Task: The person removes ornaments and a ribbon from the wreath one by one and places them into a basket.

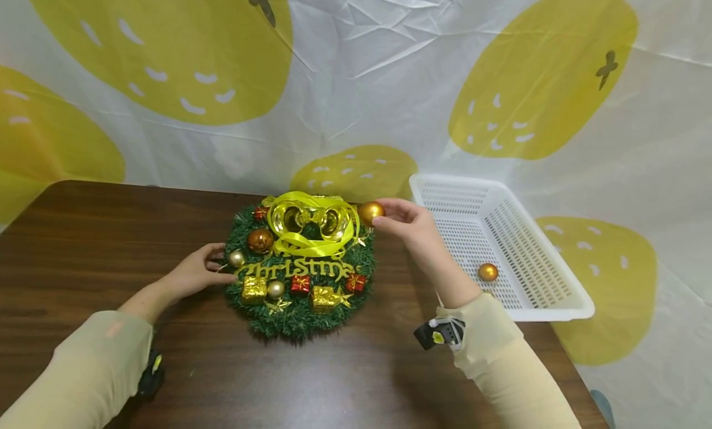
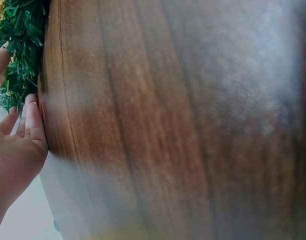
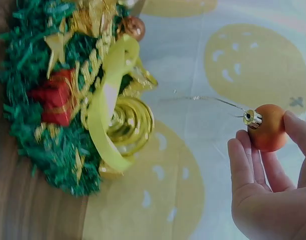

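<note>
A green Christmas wreath (image 1: 303, 322) lies on the table, dressed with gold bells (image 1: 328, 222), yellow ribbon, small red and gold gift boxes, stars and baubles. At its left edge my left hand (image 1: 191, 273) grips the greenery, the thumb on one side and the fingers on the other. The left wrist view catches only part of this hand (image 2: 20, 150) and a strip of wreath (image 2: 22, 55). My right hand (image 1: 408, 228) pinches a shiny orange-gold bauble (image 3: 272, 131) between thumb and fingers, beside the wreath's upper right. A thin wire sticks out from the bauble's gold cap (image 3: 252, 118).
To the right stands a white perforated plastic basket (image 1: 508, 200) with another orange-gold bauble (image 1: 488, 272) in it. The brown wooden table (image 1: 139, 216) meets a hanging cloth (image 1: 356, 107) printed with yellow shapes at the back.
</note>
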### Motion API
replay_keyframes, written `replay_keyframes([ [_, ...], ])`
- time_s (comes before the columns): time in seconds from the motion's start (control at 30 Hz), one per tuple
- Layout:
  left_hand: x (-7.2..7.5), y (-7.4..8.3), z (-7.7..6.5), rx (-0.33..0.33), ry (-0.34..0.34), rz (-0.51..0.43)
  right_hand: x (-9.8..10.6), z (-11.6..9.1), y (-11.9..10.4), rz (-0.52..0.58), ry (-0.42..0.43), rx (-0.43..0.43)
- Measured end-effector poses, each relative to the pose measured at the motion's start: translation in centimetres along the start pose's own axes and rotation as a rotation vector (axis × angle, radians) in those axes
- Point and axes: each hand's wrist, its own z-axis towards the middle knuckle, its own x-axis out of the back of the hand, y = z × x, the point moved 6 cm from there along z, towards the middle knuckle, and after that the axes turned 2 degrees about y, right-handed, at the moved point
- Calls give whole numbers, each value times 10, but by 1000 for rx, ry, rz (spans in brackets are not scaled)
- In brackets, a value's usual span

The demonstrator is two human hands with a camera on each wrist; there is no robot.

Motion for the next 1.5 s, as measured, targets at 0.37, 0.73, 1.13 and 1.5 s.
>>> replay_keyframes([
  [0.37, 1, -1, 0, 8, 0, 5, 38, 7, -15, 220, 29, 41],
  [0.73, 1, 1, -1, 1, -1, 10, 77, 15, -15, 331, 65, 44],
  [1.13, 0, 0, 0, -3, -1, 7, 122, 18, 4, 435, 150, 27],
  [1.5, 0, 1, -1, 0, -2, 11, 161, 14, 37, 454, 309, -138],
])
